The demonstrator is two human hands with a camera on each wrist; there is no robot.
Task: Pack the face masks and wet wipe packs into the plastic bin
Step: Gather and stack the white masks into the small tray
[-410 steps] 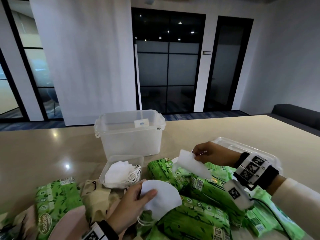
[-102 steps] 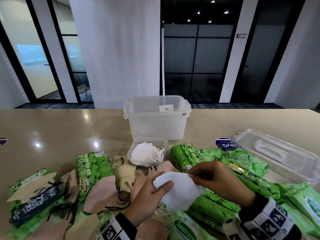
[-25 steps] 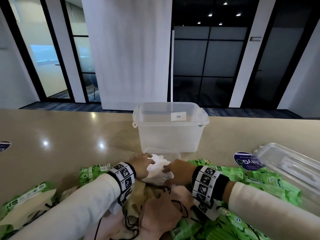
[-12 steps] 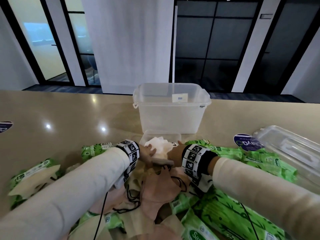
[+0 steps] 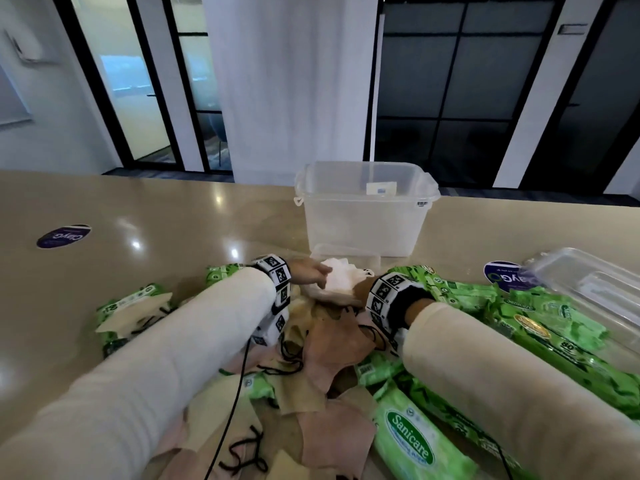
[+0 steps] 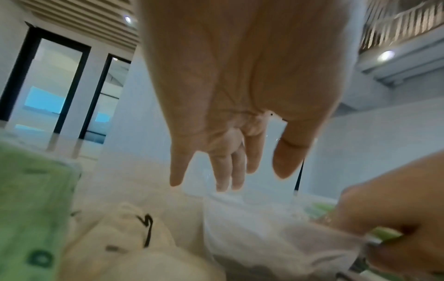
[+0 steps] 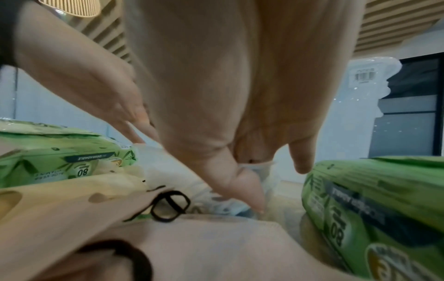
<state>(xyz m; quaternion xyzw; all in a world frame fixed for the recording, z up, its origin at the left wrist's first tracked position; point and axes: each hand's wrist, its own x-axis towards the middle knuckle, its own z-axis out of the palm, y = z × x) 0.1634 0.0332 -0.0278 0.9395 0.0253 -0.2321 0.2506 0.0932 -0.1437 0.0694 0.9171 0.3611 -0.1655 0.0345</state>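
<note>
A glossy beige counter (image 5: 156, 216) runs in front of dark glass doors and a white pillar. Near its middle both hands meet at a small clear tray (image 5: 346, 258) heaped with white face masks (image 5: 341, 280). The right hand (image 7: 230, 114) has its thumb and a finger closed on the tray's near rim, a narrow grip pinching the thin plastic wall. The left hand (image 6: 240, 95) hangs above the tray with fingers straight and slightly spread, a wide grip holding nothing; in the head view its fingertips reach the edge of the white masks, though whether they touch is unclear. Just behind the tray stands the large translucent plastic bin (image 5: 363, 216), upright and open, with a small label on its far wall. Its clear lid (image 5: 588, 289) lies well to the right on the counter. Around and under the forearms lie loose beige and pink face masks (image 5: 332, 351) with black ear loops, mixed with green Sanicare wet wipe packs (image 5: 412, 441) on both sides. A round purple sticker (image 5: 64, 235) sits on the counter at far left, another (image 5: 502, 277) beside the lid.
</note>
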